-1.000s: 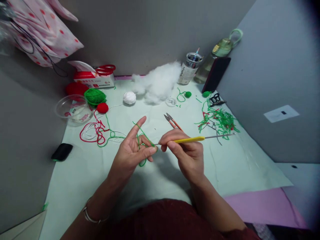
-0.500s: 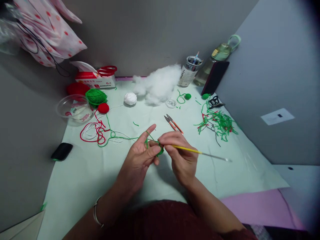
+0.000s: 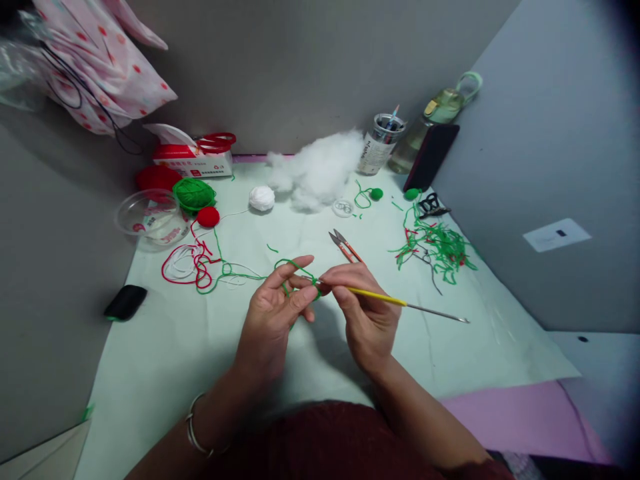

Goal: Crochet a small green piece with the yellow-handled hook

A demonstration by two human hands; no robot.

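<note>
Between thumb and fingers, my left hand pinches a small piece of green crochet work, mostly hidden by the fingertips. Green yarn loops over the raised left index finger and trails left across the table. My right hand grips a yellow-handled crochet hook; its working tip meets the green yarn at the left fingertips, and its other metal end points right. Orange-handled thread snips lie just beyond my right hand.
White stuffing and a white yarn ball lie at the back. Red and green yarn balls sit by a clear plastic tub at left. Green and red scraps lie at right, near a dark phone and a bottle.
The yarn over my left index finger now forms a wider loop, and that finger has lowered a little. The hook's free end has swung slightly, and the green piece has turned between my fingers.
</note>
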